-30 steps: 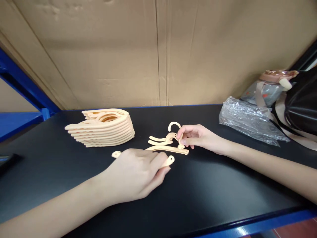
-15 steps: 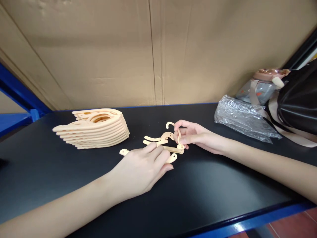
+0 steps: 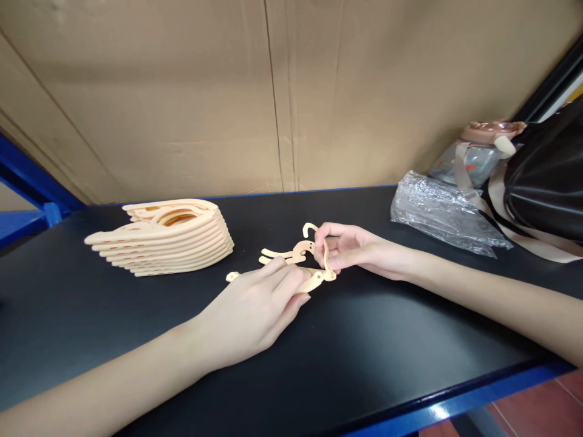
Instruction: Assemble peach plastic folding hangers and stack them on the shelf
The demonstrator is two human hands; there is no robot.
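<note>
A cream plastic hanger arm [image 3: 311,283] lies low over the black surface, and my left hand [image 3: 259,303] is closed around it. My right hand [image 3: 353,247] pinches a thin cream hanger hook [image 3: 326,260]. The hook's round lower end meets, or overlaps, the holed right end of the arm; whether they are joined I cannot tell. Just behind my left fingers lie small cream hanger pieces [image 3: 300,249] with prongs pointing left. A further part of the arm is hidden under my left hand.
Folded cream hangers are stacked [image 3: 182,246] at the left. At the right lie a crumpled clear plastic bag [image 3: 437,212], a strapped bottle [image 3: 478,159] and a black bag [image 3: 549,176]. A cardboard wall [image 3: 191,97] stands behind; a blue edge [image 3: 437,413] runs along the front.
The hook's lower end and the arm's right end have come together, where a gap stood between them before. My right hand still pinches the hook. The view has shifted slightly.
</note>
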